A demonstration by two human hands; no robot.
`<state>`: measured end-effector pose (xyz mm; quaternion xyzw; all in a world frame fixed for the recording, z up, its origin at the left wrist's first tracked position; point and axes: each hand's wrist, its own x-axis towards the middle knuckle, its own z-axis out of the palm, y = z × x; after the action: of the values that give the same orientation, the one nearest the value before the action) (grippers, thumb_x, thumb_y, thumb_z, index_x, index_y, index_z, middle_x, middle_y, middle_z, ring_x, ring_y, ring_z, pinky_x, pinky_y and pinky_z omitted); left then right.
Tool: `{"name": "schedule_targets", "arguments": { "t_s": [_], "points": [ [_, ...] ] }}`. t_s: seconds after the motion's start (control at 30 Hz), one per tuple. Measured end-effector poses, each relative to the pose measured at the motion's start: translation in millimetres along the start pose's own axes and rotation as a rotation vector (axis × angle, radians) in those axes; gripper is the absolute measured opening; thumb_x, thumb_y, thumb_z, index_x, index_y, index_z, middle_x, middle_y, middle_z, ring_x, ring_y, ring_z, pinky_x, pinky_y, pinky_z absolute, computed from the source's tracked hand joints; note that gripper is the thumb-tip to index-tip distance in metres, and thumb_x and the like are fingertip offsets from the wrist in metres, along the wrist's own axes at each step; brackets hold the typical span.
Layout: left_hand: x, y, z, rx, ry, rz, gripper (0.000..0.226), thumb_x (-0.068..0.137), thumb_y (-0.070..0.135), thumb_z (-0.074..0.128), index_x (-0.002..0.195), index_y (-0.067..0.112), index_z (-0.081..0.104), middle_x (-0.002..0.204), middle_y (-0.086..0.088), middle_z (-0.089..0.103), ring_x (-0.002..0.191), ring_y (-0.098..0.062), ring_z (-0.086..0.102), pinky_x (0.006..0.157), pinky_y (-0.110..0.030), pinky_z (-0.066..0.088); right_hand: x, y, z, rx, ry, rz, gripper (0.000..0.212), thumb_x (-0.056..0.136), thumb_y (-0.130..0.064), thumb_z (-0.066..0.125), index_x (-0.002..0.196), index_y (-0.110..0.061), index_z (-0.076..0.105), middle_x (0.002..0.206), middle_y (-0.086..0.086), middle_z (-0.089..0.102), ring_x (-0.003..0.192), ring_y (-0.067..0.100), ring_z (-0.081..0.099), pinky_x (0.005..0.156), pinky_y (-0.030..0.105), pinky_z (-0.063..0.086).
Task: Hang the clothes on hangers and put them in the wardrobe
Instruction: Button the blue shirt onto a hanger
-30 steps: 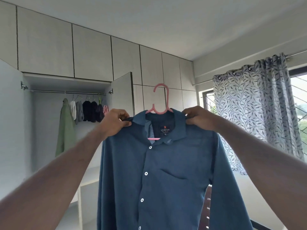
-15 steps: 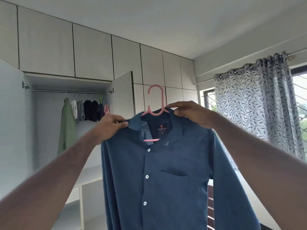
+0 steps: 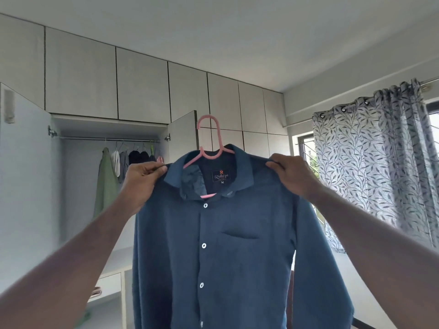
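Note:
A dark blue button shirt (image 3: 237, 245) hangs in front of me on a pink hanger (image 3: 209, 138), whose hook sticks up above the collar. My left hand (image 3: 142, 184) pinches the shirt's left shoulder, and my right hand (image 3: 292, 176) grips the right shoulder. Behind on the left, the open wardrobe (image 3: 78, 186) shows a metal rail (image 3: 107, 138) with several garments hung on it, among them a long green one (image 3: 105, 186).
The wardrobe's doors (image 3: 183, 136) stand open on both sides of the rail. Closed upper cabinets (image 3: 142, 81) run along the wall. A patterned curtain (image 3: 370, 167) covers a window at the right. Shelves (image 3: 111, 283) sit low inside the wardrobe.
My right hand has slid from the collar out to the right shoulder. The shirt now sits squarer on the hanger, and my view has shifted slightly.

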<state>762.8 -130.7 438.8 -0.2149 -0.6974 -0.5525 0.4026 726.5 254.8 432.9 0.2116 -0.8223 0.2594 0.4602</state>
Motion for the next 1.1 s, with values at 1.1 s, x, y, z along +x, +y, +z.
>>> {"name": "schedule_targets", "arguments": {
  "t_s": [1.1],
  "points": [
    [44,-48,-177,0.814,-0.05,0.031,0.023,0.096,0.017,0.065,0.086,-0.002,0.074,0.068,-0.019,0.06,0.071,-0.021,0.052,0.06,-0.036,0.037,38,-91,127,-0.235,-0.333,0.187,0.046,0.085,-0.012,0.048,0.122,-0.038,0.04,0.107,0.001,0.059,0.092,0.031,0.057,0.086,0.045,0.039]
  ]
}}
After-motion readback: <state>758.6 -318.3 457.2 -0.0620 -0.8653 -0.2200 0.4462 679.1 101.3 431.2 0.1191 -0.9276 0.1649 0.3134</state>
